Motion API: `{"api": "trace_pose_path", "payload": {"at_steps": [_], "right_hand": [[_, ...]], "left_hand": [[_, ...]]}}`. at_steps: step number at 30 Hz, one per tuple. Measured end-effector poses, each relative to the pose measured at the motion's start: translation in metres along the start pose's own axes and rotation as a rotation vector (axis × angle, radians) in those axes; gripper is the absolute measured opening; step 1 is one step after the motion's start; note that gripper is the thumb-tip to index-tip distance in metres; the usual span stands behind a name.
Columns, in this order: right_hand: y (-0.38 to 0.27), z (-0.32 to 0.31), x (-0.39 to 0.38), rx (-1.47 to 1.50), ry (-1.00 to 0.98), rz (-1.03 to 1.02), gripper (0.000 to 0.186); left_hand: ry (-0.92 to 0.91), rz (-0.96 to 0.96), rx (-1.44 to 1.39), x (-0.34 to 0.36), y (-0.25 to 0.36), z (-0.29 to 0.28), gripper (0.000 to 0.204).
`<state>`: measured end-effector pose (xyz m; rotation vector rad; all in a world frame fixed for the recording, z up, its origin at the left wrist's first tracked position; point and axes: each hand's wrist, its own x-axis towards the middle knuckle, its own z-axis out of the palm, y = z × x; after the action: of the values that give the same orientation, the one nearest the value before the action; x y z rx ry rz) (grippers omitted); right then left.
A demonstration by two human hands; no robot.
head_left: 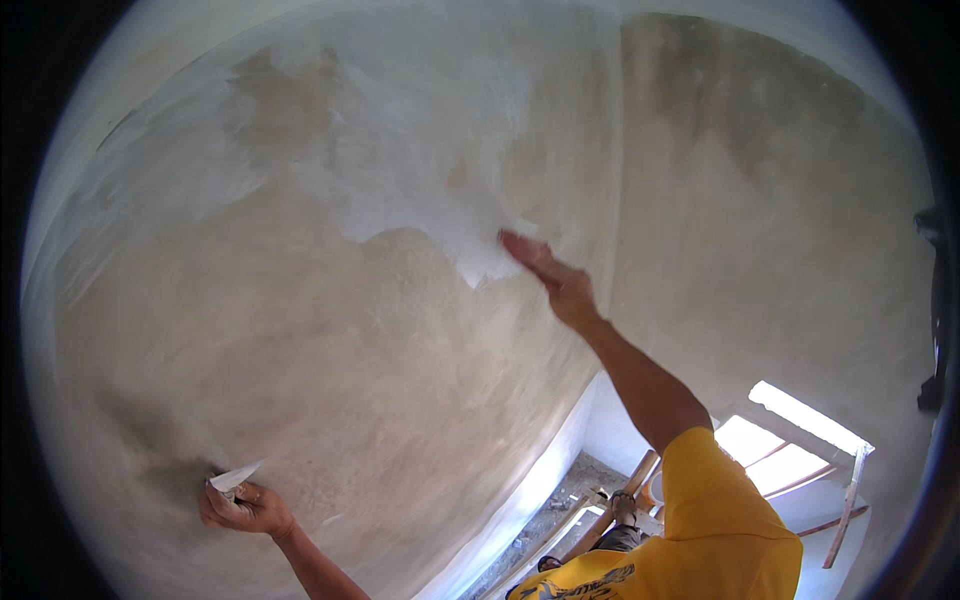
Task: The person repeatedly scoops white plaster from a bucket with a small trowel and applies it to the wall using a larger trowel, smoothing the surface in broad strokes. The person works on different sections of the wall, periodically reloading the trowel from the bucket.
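Observation:
A large wall (330, 300) fills most of the head view, bare beige-brown with streaks of wet-looking whitish putty (420, 190) across its upper part. My right hand (560, 285) reaches up to the lower edge of this coat. Its fingers are blurred and closed around a putty knife (527, 229), of which only a pale flat edge shows by the fingertips. Low at the left, my left hand (247, 508) grips a second putty knife (236, 476). That one's whitish, pointed blade stands up between thumb and fingers, close to the wall. Pale smears mark the left fingers.
An inner corner runs down to a second bare wall (760, 230) on the right. Below are wooden poles (605, 525), a bucket (656, 488) and my foot (623, 508). Bright window openings (755, 445) lie at lower right; a dark object (932, 310) hangs at the right rim.

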<state>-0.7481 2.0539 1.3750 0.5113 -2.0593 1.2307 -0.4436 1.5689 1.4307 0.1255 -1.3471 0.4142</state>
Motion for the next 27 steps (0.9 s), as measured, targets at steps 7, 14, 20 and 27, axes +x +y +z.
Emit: {"api": "trace_pose_path", "payload": {"at_steps": [7, 14, 20, 27], "right_hand": [[0.048, 0.011, -0.048, 0.157, -0.043, 0.356, 0.039], [-0.045, 0.045, -0.033, 0.065, -0.189, 0.211, 0.037], [-0.133, 0.056, -0.037, 0.06, 0.071, -0.137, 0.051], [-0.128, 0.087, -0.115, -0.007, -0.32, -0.271, 0.064]], "left_hand": [[-0.038, -0.07, 0.055, -0.016, -0.026, -0.007, 0.037], [-0.03, 0.005, 0.11, -0.034, -0.042, -0.005, 0.039], [-0.039, 0.017, 0.023, -0.038, -0.045, -0.006, 0.041], [-0.016, 0.009, 0.056, -0.039, -0.047, -0.007, 0.041]]}}
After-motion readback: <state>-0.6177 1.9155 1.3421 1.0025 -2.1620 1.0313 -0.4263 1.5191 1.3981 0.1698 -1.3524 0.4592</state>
